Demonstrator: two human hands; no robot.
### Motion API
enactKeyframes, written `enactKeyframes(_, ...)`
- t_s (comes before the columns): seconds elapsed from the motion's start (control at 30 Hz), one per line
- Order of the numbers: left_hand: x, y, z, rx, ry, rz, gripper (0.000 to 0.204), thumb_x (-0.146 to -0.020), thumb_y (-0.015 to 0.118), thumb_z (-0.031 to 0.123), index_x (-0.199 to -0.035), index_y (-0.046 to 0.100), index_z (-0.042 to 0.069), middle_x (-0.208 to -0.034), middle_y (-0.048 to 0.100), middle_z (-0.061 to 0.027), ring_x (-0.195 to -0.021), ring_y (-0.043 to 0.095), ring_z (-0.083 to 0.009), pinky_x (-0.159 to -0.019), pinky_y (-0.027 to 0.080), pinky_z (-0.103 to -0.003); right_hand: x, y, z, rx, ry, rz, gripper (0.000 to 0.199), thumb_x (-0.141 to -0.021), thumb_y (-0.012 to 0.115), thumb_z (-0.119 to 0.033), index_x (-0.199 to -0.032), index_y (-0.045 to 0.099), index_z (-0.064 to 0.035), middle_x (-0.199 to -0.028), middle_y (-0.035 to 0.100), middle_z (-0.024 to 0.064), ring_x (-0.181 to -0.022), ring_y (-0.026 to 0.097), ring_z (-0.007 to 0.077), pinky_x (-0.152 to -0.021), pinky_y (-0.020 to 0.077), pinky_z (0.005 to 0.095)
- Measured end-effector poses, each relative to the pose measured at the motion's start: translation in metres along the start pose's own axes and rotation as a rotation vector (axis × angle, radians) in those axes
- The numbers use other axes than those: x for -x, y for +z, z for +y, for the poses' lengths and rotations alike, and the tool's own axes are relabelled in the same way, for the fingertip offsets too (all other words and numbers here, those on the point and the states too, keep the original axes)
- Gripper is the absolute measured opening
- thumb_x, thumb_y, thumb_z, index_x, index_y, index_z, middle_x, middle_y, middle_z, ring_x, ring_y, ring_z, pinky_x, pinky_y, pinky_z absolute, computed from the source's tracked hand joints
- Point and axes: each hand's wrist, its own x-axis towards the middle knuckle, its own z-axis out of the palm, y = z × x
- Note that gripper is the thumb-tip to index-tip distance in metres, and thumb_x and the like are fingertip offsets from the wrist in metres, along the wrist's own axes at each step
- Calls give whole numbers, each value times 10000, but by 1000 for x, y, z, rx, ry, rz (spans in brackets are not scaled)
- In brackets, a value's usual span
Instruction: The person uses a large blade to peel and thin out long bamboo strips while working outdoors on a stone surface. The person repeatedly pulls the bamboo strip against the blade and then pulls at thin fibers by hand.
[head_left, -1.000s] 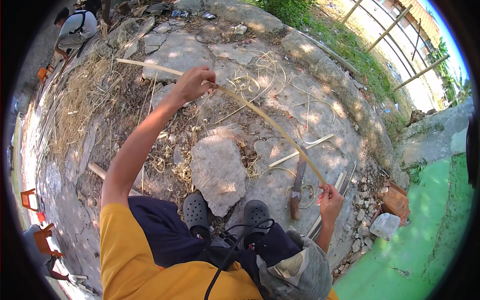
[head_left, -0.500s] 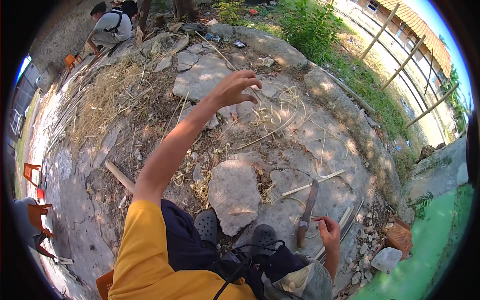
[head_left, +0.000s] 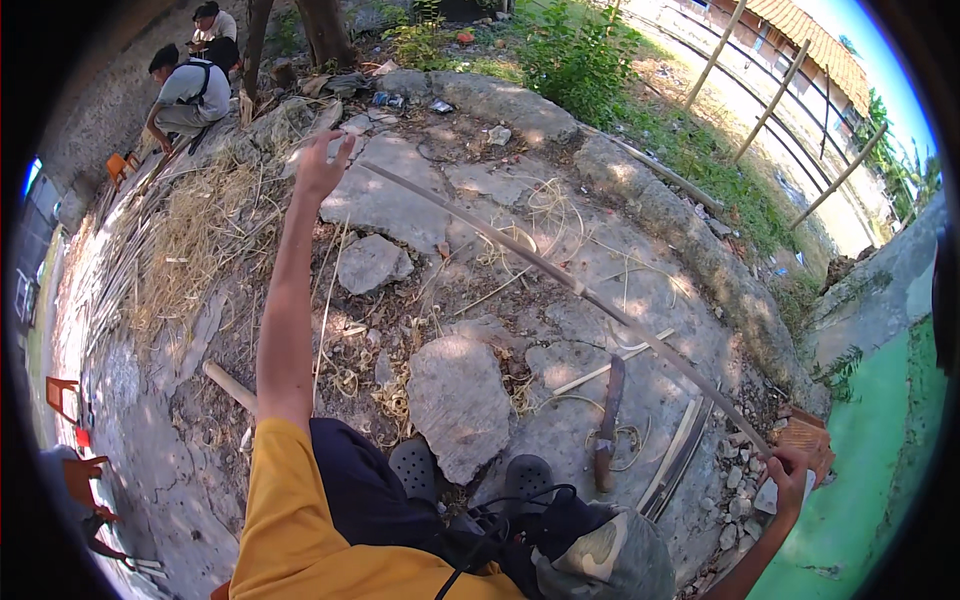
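My right hand [head_left: 790,482] grips the near end of a long grey-brown bamboo strip [head_left: 540,262], out at the right. The strip slants away across the view to the far left, with a node near its middle. Close to its far end, my left hand [head_left: 322,168] is raised at arm's length, fingers apart and curved; I see a small gap between it and the strip. Below the strip lies a machete [head_left: 609,425] with a wooden handle. Pale split bamboo pieces [head_left: 672,455] rest to its right. A flat stone slab [head_left: 458,408] sits before my feet.
Pale curled shavings [head_left: 545,215] are scattered over the cracked concrete. A round wooden stick [head_left: 230,386] lies at left, near a heap of dry fibres [head_left: 215,215]. A brick block [head_left: 803,442] and rubble border the green wall [head_left: 880,480]. Two people [head_left: 195,95] are at the far left.
My left hand has swung left and away. My right hand has moved out to the right, and the long strip now stretches across the view. The whole view has shifted slightly.
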Motion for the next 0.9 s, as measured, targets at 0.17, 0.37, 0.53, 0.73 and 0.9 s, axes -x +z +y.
enactKeyframes(0.17, 26, 21, -9, 49, 38, -186, 502, -941, 720, 391, -1301, 588, 68, -1292, 656, -185, -1235, 602, -393, -1058, 468, -469, 18, -33, 23, -29, 30, 15, 467, -919, 776, -369, -1159, 548, -39, -964, 715, 106, -820, 641, 133, -758, 504, 252)
enactKeyframes(0.37, 30, 10, 8, 48, 164, 171, 964, -829, 861, 279, -1559, 253, 114, -1543, 429, -162, -1371, 502, -378, -1095, 467, -467, 22, -31, 40, -18, -93, 65, 421, -958, 717, -429, -1116, 588, -61, -848, 635, 16, -598, 397, 37, -537, 317, 206)
enactKeyframes(0.53, 31, 9, 33, 98, 325, 137, 807, -847, 838, 359, -1502, 409, 161, -1487, 516, -124, -1351, 510, -363, -1085, 479, -465, 26, -47, 52, 111, -152, 62, 436, -959, 712, -443, -1107, 587, -53, -811, 582, -7, -593, 383, 33, -528, 293, 213)
enactKeyframes(0.73, 41, 14, 24, 100, 274, -143, 305, -957, 725, 296, -1162, 708, 71, -1158, 733, -129, -1087, 689, -344, -928, 534, -442, 24, -33, 38, 78, -98, 54, 465, -964, 698, -465, -1067, 621, -18, -702, 482, -60, -554, 348, 28, -502, 258, 224)
enactKeyframes(0.9, 52, 16, 29, -140, 131, -134, 334, -921, 750, 394, -1116, 761, 124, -1014, 778, -104, -950, 746, -282, -796, 568, -406, 22, -7, 15, -143, 68, -55, 431, -1039, 583, -465, -1085, 623, -38, -797, 657, 39, -529, 399, 48, -475, 303, 226)
